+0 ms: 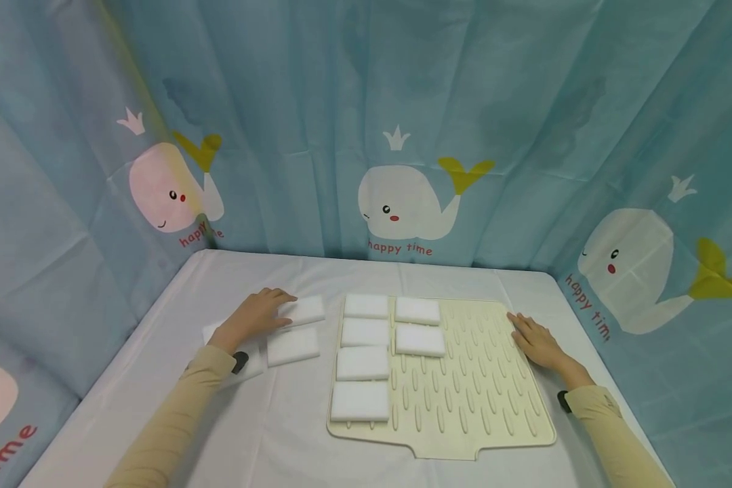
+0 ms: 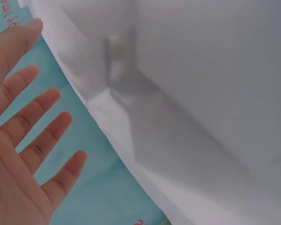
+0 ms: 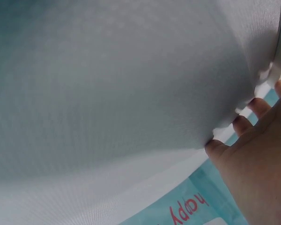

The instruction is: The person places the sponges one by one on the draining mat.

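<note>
Four-sided white sponge pads lie about my hands. At the left, my left hand (image 1: 258, 316) hovers at a white sponge (image 1: 305, 310), its fingertips over the sponge's near-left side. The left wrist view shows the same hand with fingers spread and nothing gripped. Another white sponge (image 1: 293, 346) lies just below it. My right hand (image 1: 538, 342) rests along the right edge of a cream ribbed drying mat (image 1: 482, 379), fingertips by its far right corner. In the right wrist view, those fingertips touch the white surface.
On the mat, several sponges (image 1: 360, 401) form a left column, and two more (image 1: 419, 341) stand beside its upper end. More sponges (image 1: 244, 366) lie partly hidden under the left forearm. A white cloth (image 1: 299, 434) covers the table; a whale-print curtain (image 1: 293, 203) hangs behind.
</note>
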`<move>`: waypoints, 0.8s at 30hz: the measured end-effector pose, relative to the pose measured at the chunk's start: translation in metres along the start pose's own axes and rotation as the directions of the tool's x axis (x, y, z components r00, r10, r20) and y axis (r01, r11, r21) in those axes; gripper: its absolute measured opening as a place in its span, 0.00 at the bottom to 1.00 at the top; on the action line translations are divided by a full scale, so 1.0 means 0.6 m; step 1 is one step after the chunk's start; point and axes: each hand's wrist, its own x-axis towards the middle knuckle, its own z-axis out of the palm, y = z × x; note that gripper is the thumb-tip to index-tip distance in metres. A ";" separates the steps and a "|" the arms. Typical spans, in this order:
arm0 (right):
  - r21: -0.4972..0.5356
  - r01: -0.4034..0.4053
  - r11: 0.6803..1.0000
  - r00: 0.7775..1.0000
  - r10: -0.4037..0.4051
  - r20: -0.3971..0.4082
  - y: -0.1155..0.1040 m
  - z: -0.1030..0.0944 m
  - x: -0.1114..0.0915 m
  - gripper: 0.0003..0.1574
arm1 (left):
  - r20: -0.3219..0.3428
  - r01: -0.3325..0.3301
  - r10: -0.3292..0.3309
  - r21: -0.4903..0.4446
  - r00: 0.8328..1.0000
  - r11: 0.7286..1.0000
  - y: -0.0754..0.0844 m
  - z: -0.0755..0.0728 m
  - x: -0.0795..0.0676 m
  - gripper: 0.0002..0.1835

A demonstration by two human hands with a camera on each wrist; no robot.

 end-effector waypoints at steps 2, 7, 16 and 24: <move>0.000 0.001 1.000 1.000 -0.001 -0.001 0.001 0.000 0.000 0.30 | 0.009 0.018 -0.018 0.002 1.000 1.000 -0.005 -0.002 -0.008 0.27; -0.008 0.007 1.000 1.000 -0.007 -0.004 0.000 -0.001 0.000 0.30 | 0.015 0.041 -0.041 -0.009 0.999 0.999 -0.018 -0.005 -0.029 0.27; -0.010 0.013 1.000 1.000 -0.013 -0.012 0.001 0.001 0.000 0.29 | 0.023 0.088 -0.088 0.000 0.996 0.996 -0.043 -0.004 -0.071 0.28; 0.003 0.003 1.000 1.000 -0.003 -0.010 0.001 -0.001 0.000 0.30 | 0.044 0.123 -0.123 0.003 0.991 0.992 -0.054 -0.012 -0.097 0.29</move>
